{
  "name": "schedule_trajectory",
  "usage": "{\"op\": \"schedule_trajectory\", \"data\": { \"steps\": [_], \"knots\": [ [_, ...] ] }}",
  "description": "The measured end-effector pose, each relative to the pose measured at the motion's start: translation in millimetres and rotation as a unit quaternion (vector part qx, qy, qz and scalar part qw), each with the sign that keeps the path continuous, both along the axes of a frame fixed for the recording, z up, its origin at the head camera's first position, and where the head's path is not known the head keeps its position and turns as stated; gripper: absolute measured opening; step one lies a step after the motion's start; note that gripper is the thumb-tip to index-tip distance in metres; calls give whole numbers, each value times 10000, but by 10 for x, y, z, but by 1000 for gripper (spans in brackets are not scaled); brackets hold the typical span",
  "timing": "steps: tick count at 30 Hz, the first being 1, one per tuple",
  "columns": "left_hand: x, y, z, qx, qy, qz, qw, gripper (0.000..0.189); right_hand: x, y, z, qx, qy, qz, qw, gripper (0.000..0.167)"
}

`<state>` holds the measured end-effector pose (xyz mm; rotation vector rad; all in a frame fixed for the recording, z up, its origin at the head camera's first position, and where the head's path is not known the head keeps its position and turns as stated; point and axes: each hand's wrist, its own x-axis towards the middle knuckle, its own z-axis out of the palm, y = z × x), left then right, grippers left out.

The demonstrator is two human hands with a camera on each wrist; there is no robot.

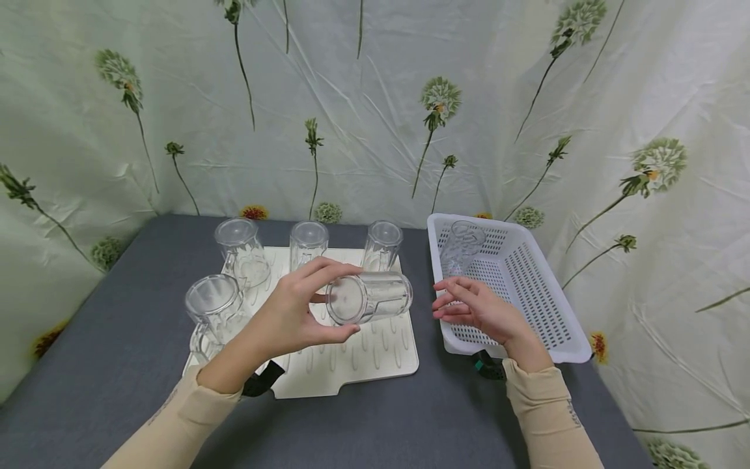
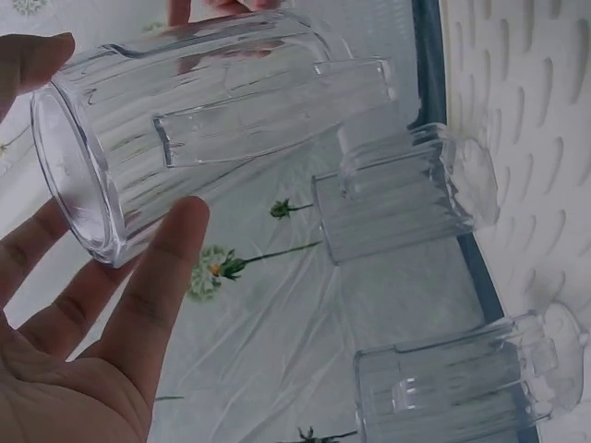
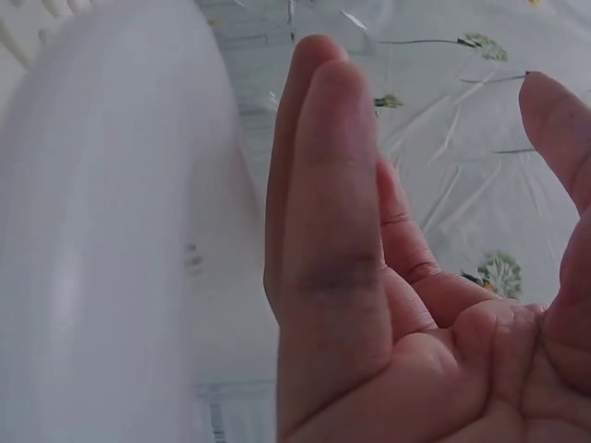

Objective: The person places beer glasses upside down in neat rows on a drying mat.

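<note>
My left hand [image 1: 293, 309] grips a clear glass mug [image 1: 381, 296] by its thick base end, thumb on one side and fingers on the other. The mug lies sideways in the air above a white drying mat [image 1: 375, 358], with its mouth pointing right. In the left wrist view, the mug's handle [image 2: 277, 115] faces the camera. My right hand [image 1: 483, 309] hovers over the near left side of a white perforated basket [image 1: 545, 267]. Its fingers are loosely extended and hold nothing. Another clear glass [image 1: 463, 244] leans inside the basket's far left corner.
Several glass mugs stand upside down on the mat: back left [image 1: 241, 251], back middle [image 1: 308, 241], back right [image 1: 383, 244] and front left [image 1: 213, 303]. Dark grey cloth [image 1: 375, 423] covers the table. A flowered curtain [image 1: 375, 130] hangs behind it.
</note>
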<state>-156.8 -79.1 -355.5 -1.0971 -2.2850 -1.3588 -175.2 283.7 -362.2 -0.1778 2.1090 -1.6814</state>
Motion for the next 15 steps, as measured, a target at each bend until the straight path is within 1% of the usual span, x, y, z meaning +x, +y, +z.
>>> {"op": "schedule_trajectory", "data": {
  "steps": [6,12,15],
  "knots": [
    [-6,-71,-30,-163,-149,324,9992,72,-7,76,32,130,15,-81,9999,59],
    [-13,-119,-46,-327,-147,623,9974,72,-11,151,62,181,64,-67,9998,57],
    [-10,-142,-52,-373,-171,705,9967,72,-23,190,72,239,91,-60,9997,57]
  ]
}}
